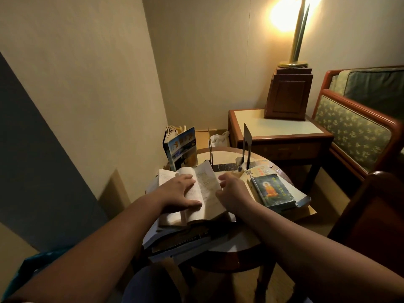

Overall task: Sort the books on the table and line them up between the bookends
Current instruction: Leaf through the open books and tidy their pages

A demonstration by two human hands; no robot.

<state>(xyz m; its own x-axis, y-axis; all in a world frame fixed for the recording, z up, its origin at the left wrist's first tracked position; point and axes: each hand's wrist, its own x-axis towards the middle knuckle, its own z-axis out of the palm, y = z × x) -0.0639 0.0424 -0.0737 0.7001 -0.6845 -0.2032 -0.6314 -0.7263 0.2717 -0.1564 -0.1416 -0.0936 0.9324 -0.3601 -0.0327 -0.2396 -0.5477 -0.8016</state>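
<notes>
An open book point(207, 189) lies on top of a stack of books point(179, 239) on the small round table point(227, 250). My left hand point(181, 193) presses flat on its left page. My right hand point(231, 193) curls around its right edge and grips the pages. A blue-covered book point(182, 149) stands upright at the table's far left. Two dark metal bookends point(246, 147) stand at the back, the thinner one point(211, 149) left of the other, with nothing between them. To the right lies a pile of books topped by one with a seated orange figure point(272, 190).
A wooden side table point(279, 127) behind carries a wooden box point(288, 95) and a lit brass lamp point(295, 36). An upholstered chair point(358, 127) stands at right. A cardboard box with a white bag point(218, 137) sits by the wall. The wall closes the left side.
</notes>
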